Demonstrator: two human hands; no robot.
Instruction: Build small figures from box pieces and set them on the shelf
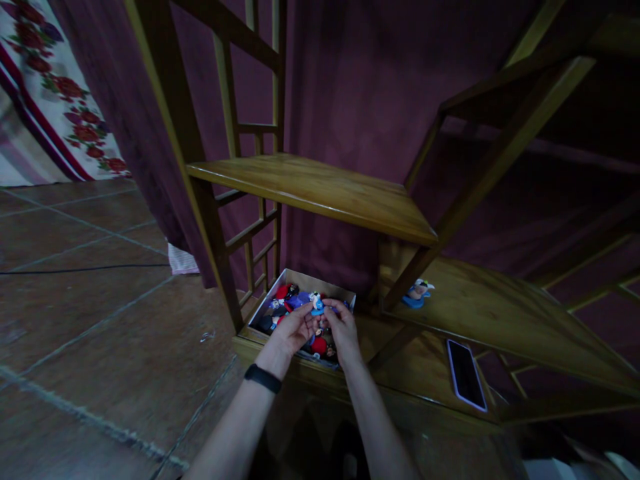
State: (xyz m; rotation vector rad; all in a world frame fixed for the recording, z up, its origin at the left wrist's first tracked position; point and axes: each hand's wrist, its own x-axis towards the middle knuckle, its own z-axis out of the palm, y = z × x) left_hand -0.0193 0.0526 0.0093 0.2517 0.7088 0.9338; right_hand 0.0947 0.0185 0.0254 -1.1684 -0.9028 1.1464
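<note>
Between my two hands is a small blue-and-white figurine [317, 303], held just above an open box. My left hand [296, 328], with a dark band on the wrist, pinches its left side. The fingers of my right hand [342, 324] close on its right side. Below them the white-edged cardboard box [320, 283] holds several small figurines in red, black, purple and blue; my hands cover part of them. A similar blue-and-white figurine [416, 293] stands on the shelf to the right.
The box rests on the low board of a wooden shelf unit [320, 183], under a middle shelf. A phone [465, 375] lies at the lower right. Slanted posts [495, 160] rise on the right. A purple curtain [345, 100] hangs behind, and tiled floor [100, 320] spreads left.
</note>
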